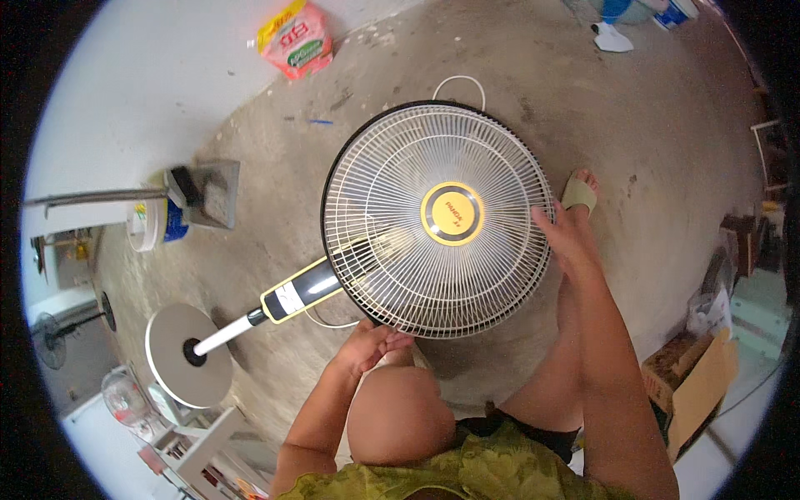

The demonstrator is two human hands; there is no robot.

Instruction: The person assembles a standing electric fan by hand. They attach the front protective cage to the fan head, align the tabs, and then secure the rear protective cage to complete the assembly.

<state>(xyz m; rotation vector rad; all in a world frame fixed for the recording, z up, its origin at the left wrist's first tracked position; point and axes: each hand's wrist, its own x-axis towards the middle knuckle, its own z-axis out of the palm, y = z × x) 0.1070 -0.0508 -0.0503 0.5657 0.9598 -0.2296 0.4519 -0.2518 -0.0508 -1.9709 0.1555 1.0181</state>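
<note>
A stand fan lies tilted before me, its round white wire fan guard (392, 158) facing up, with a yellow and black disc (452, 213) at the centre. Its black control panel (308, 287) with yellow edging leads by a white pole (225, 335) to a round pale base (167, 354) at the left. My right hand (573, 237) grips the guard's right rim, thumb on the front and the other fingers mostly hidden. At the lower left rim, my left hand (371, 346) is closed with curled fingers against the edge. A thin white cord (333, 323) loops beneath the fan.
A pink and yellow pouch (296, 42) lies by the wall at the back. To the left are a grey dustpan (218, 193) and a white-blue bucket (143, 227). An open cardboard box (698, 387) stands at the right. A white shelf (196, 450) is at the lower left.
</note>
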